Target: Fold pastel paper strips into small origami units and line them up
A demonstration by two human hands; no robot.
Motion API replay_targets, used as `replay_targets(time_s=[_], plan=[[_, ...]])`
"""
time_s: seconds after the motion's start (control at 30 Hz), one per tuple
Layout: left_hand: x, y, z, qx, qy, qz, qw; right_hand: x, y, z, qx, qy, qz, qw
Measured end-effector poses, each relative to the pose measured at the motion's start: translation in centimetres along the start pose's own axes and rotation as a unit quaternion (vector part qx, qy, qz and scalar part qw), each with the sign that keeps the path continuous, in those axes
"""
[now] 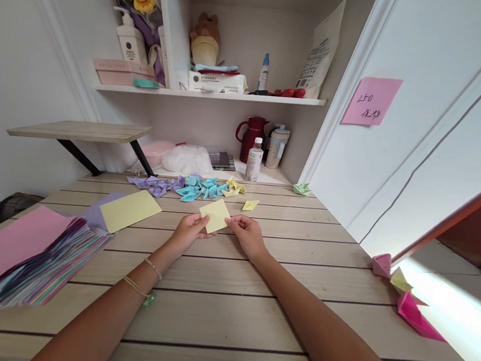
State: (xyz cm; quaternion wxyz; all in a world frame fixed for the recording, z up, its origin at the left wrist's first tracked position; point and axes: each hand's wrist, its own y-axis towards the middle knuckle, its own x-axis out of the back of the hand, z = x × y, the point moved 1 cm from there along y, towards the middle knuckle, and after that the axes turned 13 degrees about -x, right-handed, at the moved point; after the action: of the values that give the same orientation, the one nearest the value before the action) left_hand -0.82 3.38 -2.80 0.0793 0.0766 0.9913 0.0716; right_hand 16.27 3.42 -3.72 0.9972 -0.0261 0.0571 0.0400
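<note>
Small yellow square (215, 215) sits just in front of the row of folded pieces (197, 188), over the table (227, 315). Left hand (188, 233) and right hand (247, 233) both pinch its lower edges in their fingers. Thin paper, so I reckon an uneven tug crumples or tears it.

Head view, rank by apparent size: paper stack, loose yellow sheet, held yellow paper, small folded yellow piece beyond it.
1. paper stack, though its nearness to the camera enlarges it
2. loose yellow sheet
3. held yellow paper
4. small folded yellow piece
</note>
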Motion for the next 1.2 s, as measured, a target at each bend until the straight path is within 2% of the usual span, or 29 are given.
replay_targets(time_s=[0.3, 0.37, 0.43, 0.53, 0.67, 0.73, 0.87, 0.97, 1.2], plan=[[-0.2, -0.1, 0.3, -0.002, 0.043, 0.049, 0.998, 0.1, 0.2, -0.2, -0.018, 0.012, 0.008, 1.000], [-0.2, 0.0, 0.2, -0.034, 0.038, 0.023, 0.998, 0.1, 0.2, -0.3, -0.018, 0.026, 0.008, 0.999], [-0.3, 0.0, 0.1, -0.082, 0.034, -0.031, 0.996, 0.0, 0.0, -0.3, -0.019, 0.027, 0.017, 0.999], [-0.3, 0.1, -0.2, -0.114, 0.027, -0.066, 0.991, -0.3, -0.8, 0.1, -0.008, -0.010, 0.080, 0.997], [0.1, 0.2, -0.4, -0.090, 0.032, -0.053, 0.994, -0.7, -1.7, 0.7, 0.021, -0.085, 0.214, 0.973], [0.3, 0.2, -0.5, -0.081, 0.025, -0.050, 0.995, -0.8, -1.9, 0.7, 0.028, -0.131, 0.244, 0.961], [0.6, 0.1, -0.6, -0.058, -0.019, -0.030, 0.998, -0.8, -1.8, 0.6, 0.033, -0.166, 0.253, 0.953], [0.6, 0.1, -0.7, -0.044, -0.031, -0.018, 0.998, -0.9, -1.8, 0.6, 0.036, -0.140, 0.246, 0.958], [0.7, 0.2, -0.8, -0.031, -0.042, -0.032, 0.998, -0.6, -1.2, 0.4, 0.021, -0.072, 0.193, 0.978]])
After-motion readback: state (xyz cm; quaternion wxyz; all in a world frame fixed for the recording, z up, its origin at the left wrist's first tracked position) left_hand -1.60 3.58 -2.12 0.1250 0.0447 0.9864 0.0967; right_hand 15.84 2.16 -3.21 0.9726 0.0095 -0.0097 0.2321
